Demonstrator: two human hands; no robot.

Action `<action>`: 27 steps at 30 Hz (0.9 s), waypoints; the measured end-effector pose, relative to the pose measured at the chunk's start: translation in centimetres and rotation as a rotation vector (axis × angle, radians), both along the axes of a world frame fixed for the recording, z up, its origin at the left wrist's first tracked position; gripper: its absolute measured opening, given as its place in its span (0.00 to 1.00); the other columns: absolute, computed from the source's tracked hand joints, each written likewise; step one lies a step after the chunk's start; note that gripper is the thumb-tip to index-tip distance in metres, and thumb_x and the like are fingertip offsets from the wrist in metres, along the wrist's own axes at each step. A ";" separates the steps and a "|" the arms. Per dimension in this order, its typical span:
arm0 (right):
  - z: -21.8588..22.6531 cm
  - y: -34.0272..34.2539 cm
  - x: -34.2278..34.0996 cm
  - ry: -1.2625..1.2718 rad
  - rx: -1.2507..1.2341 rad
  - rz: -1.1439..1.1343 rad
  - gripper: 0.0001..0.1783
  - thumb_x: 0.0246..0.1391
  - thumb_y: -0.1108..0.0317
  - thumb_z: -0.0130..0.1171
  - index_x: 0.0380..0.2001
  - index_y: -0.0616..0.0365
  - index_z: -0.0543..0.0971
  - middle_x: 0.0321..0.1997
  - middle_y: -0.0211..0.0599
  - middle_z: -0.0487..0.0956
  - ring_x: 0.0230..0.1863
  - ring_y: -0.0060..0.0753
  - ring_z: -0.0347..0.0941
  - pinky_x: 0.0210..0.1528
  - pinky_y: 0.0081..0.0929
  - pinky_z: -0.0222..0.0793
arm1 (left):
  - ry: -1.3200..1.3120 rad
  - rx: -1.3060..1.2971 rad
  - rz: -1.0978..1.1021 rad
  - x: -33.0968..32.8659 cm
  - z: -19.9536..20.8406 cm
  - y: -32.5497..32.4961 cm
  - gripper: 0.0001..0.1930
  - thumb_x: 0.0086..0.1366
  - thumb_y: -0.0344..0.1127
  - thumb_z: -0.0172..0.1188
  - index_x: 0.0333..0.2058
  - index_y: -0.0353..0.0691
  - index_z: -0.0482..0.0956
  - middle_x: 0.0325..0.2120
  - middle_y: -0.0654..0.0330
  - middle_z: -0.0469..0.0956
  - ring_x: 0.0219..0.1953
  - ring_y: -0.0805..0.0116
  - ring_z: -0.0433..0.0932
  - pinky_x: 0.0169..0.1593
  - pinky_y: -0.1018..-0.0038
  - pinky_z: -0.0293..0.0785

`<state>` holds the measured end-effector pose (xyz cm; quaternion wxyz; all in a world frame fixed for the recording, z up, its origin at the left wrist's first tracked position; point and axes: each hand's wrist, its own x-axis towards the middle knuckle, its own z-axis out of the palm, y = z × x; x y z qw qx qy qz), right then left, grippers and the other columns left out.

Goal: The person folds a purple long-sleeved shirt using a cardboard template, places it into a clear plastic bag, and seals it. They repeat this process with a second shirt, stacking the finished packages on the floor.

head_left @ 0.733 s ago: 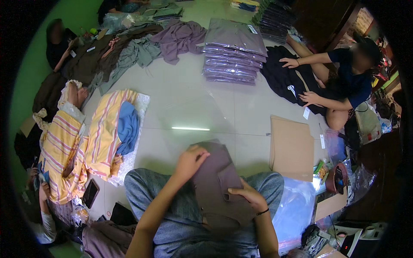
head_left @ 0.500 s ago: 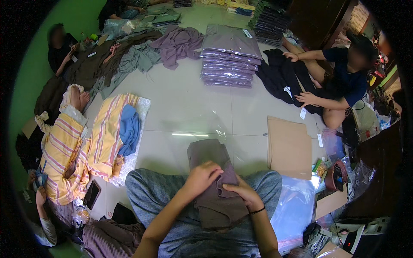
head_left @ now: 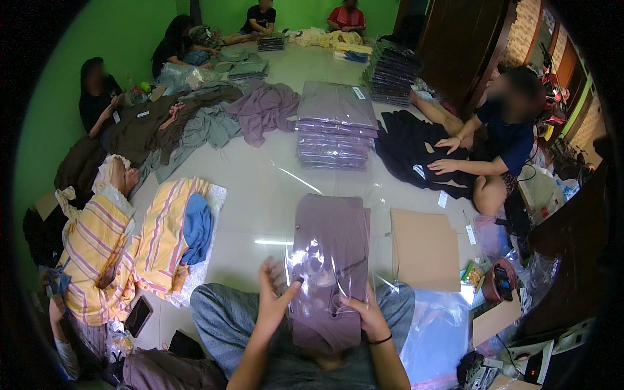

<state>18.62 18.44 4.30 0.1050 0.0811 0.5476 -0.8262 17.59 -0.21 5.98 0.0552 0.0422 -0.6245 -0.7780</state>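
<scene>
A folded mauve-brown garment [head_left: 331, 244] in a clear, shiny plastic bag stands raised and tilted above my lap. My left hand [head_left: 275, 300] has its thumb on the packet's left edge, with the fingers partly spread beside or behind the clear margin. On the other side, my right hand [head_left: 365, 313] grips the packet, its thumb in front and the fingers mostly hidden behind. Light glares off the plastic and blurs the garment's details.
Beyond the packet stands a stack of bagged mauve garments [head_left: 335, 107]. Brown card sheets [head_left: 424, 250] and clear plastic bags [head_left: 434, 335] lie at my right. A person [head_left: 513, 123] at the right handles a black garment [head_left: 416, 153]. Striped yellow cloth [head_left: 166, 234] and a phone [head_left: 138, 316] lie at left.
The garment was lying on my lap under both hands; now it is raised upright, glossy plastic showing over it. My hands have parted to its two sides. The view has tilted up.
</scene>
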 end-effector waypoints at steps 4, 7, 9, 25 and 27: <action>-1.3 -0.2 -2.4 0.102 -0.023 0.052 0.33 0.38 0.74 0.61 0.50 0.64 0.60 0.47 0.39 0.67 0.49 0.32 0.62 0.51 0.27 0.56 | -0.216 0.112 -0.264 -1.7 -3.4 -0.3 0.32 0.56 0.40 0.53 0.54 0.31 0.50 0.49 0.53 0.60 0.51 0.64 0.60 0.53 0.72 0.57; -3.7 0.4 -6.4 -0.127 -0.023 0.238 0.29 0.39 0.72 0.61 0.46 0.66 0.64 0.42 0.38 0.71 0.43 0.32 0.67 0.48 0.27 0.62 | -0.366 0.367 -0.315 -4.6 -6.5 -0.9 0.32 0.56 0.43 0.54 0.53 0.32 0.53 0.50 0.54 0.60 0.51 0.64 0.61 0.53 0.71 0.58; -6.1 0.0 -8.2 -0.291 -0.122 0.213 0.25 0.40 0.70 0.61 0.42 0.66 0.67 0.38 0.37 0.73 0.38 0.30 0.71 0.43 0.26 0.67 | -0.560 0.442 -0.359 -6.3 -8.9 -0.9 0.33 0.55 0.45 0.54 0.54 0.34 0.53 0.50 0.55 0.61 0.51 0.64 0.61 0.53 0.70 0.59; -8.7 -1.4 -13.4 0.351 0.886 0.128 0.38 0.33 0.75 0.59 0.53 0.61 0.58 0.47 0.52 0.68 0.48 0.43 0.66 0.48 0.28 0.62 | -0.749 0.364 -0.437 -8.3 -15.6 -0.5 0.33 0.55 0.58 0.48 0.50 0.38 0.56 0.47 0.55 0.62 0.45 0.59 0.65 0.45 0.64 0.65; -7.7 -2.0 -12.7 0.358 1.114 0.170 0.38 0.33 0.76 0.58 0.53 0.61 0.58 0.47 0.55 0.67 0.48 0.50 0.65 0.47 0.31 0.62 | -0.812 0.308 -0.293 -8.2 -16.3 -0.4 0.29 0.56 0.56 0.49 0.45 0.36 0.61 0.43 0.53 0.62 0.40 0.60 0.67 0.40 0.66 0.69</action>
